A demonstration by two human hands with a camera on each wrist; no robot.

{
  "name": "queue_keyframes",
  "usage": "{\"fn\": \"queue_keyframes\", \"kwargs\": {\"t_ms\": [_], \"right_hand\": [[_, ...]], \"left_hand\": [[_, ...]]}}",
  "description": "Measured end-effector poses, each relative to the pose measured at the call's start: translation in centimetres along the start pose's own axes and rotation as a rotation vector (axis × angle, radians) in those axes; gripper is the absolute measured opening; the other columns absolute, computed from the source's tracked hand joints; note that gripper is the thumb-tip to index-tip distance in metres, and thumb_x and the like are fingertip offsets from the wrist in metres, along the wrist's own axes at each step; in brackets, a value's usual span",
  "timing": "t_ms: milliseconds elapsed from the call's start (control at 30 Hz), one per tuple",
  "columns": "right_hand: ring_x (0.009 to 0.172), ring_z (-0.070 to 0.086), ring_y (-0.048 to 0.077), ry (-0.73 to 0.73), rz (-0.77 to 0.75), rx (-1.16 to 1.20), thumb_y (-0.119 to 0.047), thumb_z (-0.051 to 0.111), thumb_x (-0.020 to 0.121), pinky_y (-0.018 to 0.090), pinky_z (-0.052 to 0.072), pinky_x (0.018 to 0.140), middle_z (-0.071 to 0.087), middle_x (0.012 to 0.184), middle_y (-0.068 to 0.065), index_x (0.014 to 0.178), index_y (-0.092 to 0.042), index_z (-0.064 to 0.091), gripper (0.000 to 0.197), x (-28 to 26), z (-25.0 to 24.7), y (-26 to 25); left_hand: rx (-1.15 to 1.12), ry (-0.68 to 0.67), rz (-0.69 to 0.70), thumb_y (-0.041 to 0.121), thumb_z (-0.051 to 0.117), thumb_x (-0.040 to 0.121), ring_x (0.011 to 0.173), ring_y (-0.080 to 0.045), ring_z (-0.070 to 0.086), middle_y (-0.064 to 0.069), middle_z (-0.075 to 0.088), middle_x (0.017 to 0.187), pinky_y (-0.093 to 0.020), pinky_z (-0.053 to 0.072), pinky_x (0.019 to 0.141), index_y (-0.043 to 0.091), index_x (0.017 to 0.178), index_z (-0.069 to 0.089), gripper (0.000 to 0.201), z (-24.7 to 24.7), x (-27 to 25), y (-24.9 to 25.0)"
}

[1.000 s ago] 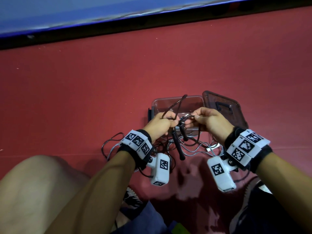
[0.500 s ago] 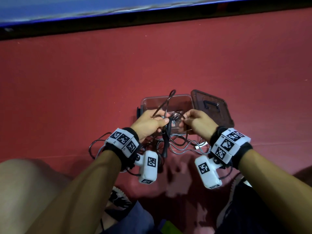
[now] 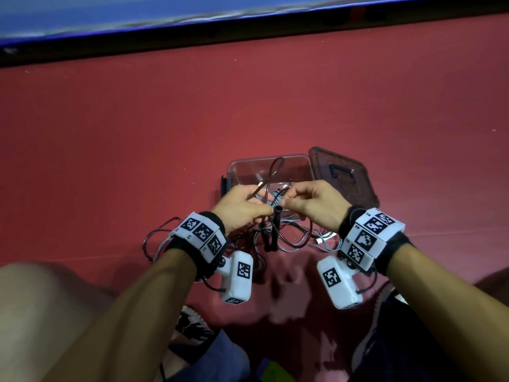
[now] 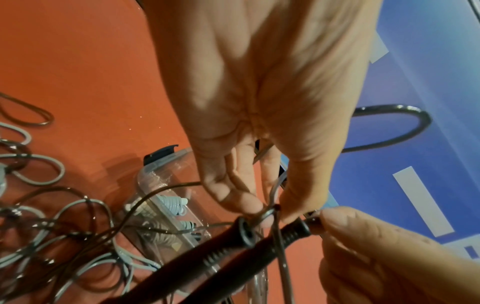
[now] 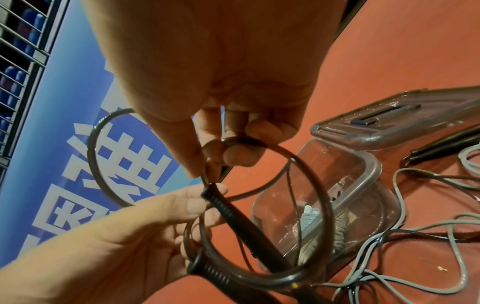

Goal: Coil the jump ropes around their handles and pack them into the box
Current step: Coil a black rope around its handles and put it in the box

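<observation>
My left hand (image 3: 261, 209) grips the tops of two black ribbed jump-rope handles (image 3: 271, 230), which hang down side by side. Against it, my right hand (image 3: 286, 202) pinches the black cord (image 5: 259, 273), which curves in a loop around the handles (image 5: 233, 209). Another loop of cord (image 3: 275, 166) stands up above my left hand. In the left wrist view my left fingertips (image 4: 249, 202) press the cord at the handle tops (image 4: 244, 232). Just beyond my hands is the clear box (image 3: 237, 172), with a coiled grey rope (image 4: 171, 205) inside.
The box's tinted lid (image 3: 344, 177) lies open to the right of the box. Loose grey rope (image 3: 303, 241) and dark cord are tangled on the red floor under my hands. Another black handle (image 5: 441, 144) lies near the lid. My knees are at the bottom.
My hands have drawn closer together, and my right hand has brought the cord round to the handle tops. The handles now hang straighter from my left hand.
</observation>
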State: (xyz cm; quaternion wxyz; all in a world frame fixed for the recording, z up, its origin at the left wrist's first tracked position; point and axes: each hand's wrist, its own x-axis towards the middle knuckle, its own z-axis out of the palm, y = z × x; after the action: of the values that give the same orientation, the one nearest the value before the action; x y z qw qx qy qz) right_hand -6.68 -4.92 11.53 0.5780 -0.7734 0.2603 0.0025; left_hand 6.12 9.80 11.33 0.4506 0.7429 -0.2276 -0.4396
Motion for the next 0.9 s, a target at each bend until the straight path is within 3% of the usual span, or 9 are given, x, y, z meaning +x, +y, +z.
{"fn": "queue_keyframes", "kwargs": {"t_ms": [67, 167, 267, 367, 467, 600, 733, 900], "right_hand": [[0.059, 0.051, 0.018, 0.033, 0.031, -0.037, -0.027, 0.076, 0.086, 0.033, 0.043, 0.063, 0.064, 0.065, 0.012, 0.077, -0.012, 0.069, 0.019, 0.19, -0.15, 0.29], [0.053, 0.055, 0.013, 0.073, 0.066, -0.132, -0.031, 0.076, 0.084, 0.026, 0.043, 0.059, 0.063, 0.058, -0.003, 0.076, -0.015, 0.067, 0.019, 0.24, -0.44, 0.47], [0.048, 0.055, 0.018, 0.028, 0.078, -0.102, -0.022, 0.074, 0.086, 0.025, 0.044, 0.052, 0.063, 0.055, 0.002, 0.078, -0.011, 0.065, 0.016, -0.17, -0.4, 0.11], [0.043, 0.055, 0.02, 0.02, 0.071, -0.109, -0.015, 0.071, 0.088, 0.027, 0.045, 0.05, 0.064, 0.054, 0.004, 0.086, -0.008, 0.062, 0.011, -0.37, -0.3, 0.05], [0.042, 0.059, 0.023, 0.003, 0.056, -0.11, -0.015, 0.068, 0.09, 0.03, 0.047, 0.052, 0.067, 0.055, 0.006, 0.096, -0.014, 0.06, 0.01, -0.28, -0.22, 0.3], [0.051, 0.066, 0.026, -0.018, 0.097, -0.123, -0.015, 0.063, 0.093, 0.028, 0.049, 0.054, 0.074, 0.067, 0.008, 0.094, -0.014, 0.062, 0.002, -0.35, -0.23, 0.22], [0.059, 0.07, 0.011, 0.007, 0.096, -0.309, -0.01, 0.055, 0.087, 0.019, 0.047, 0.059, 0.075, 0.07, -0.008, 0.081, -0.014, 0.069, 0.016, -0.65, -0.7, -0.22], [0.045, 0.053, -0.001, 0.021, 0.084, -0.312, -0.024, 0.067, 0.086, 0.019, 0.04, 0.052, 0.072, 0.063, -0.004, 0.076, -0.016, 0.069, 0.013, -0.57, -0.81, -0.38]], "left_hand": [[-0.019, -0.025, -0.015, -0.004, 0.072, 0.085, 0.064, -0.02, 0.056, -0.009, 0.064, 0.069, -0.026, 0.047, 0.057, 0.007, 0.109, 0.067, 0.028, 0.0, -0.21, 0.16], [-0.081, -0.039, -0.064, -0.008, 0.074, 0.083, 0.056, -0.011, 0.064, -0.008, 0.07, 0.072, -0.017, 0.05, 0.05, 0.013, 0.12, 0.063, 0.044, -0.04, -0.43, 0.31], [-0.108, -0.027, -0.086, -0.012, 0.075, 0.081, 0.049, -0.007, 0.063, -0.003, 0.07, 0.066, -0.015, 0.048, 0.047, 0.016, 0.129, 0.06, 0.058, -0.08, -0.47, 0.19], [-0.106, -0.012, -0.091, -0.01, 0.078, 0.078, 0.051, -0.008, 0.064, -0.009, 0.07, 0.083, -0.017, 0.051, 0.051, 0.023, 0.138, 0.056, 0.072, -0.15, -0.43, 0.03], [-0.103, -0.01, -0.086, -0.007, 0.08, 0.078, 0.052, -0.01, 0.063, -0.011, 0.073, 0.081, -0.018, 0.052, 0.052, 0.028, 0.14, 0.052, 0.077, -0.22, -0.31, -0.07], [-0.061, -0.049, -0.058, -0.006, 0.079, 0.08, 0.054, -0.014, 0.059, -0.01, 0.074, 0.072, -0.021, 0.051, 0.053, 0.025, 0.141, 0.051, 0.075, -0.23, -0.17, -0.27], [-0.068, -0.019, -0.044, -0.008, 0.072, 0.083, 0.052, -0.017, 0.054, -0.012, 0.07, 0.069, -0.022, 0.047, 0.05, 0.026, 0.138, 0.055, 0.067, -0.35, 0.01, -0.25], [-0.007, 0.022, -0.061, -0.007, 0.065, 0.087, 0.047, -0.013, 0.05, -0.008, 0.067, 0.066, -0.018, 0.046, 0.047, 0.021, 0.118, 0.07, 0.042, -0.46, 0.07, -0.24]]}}
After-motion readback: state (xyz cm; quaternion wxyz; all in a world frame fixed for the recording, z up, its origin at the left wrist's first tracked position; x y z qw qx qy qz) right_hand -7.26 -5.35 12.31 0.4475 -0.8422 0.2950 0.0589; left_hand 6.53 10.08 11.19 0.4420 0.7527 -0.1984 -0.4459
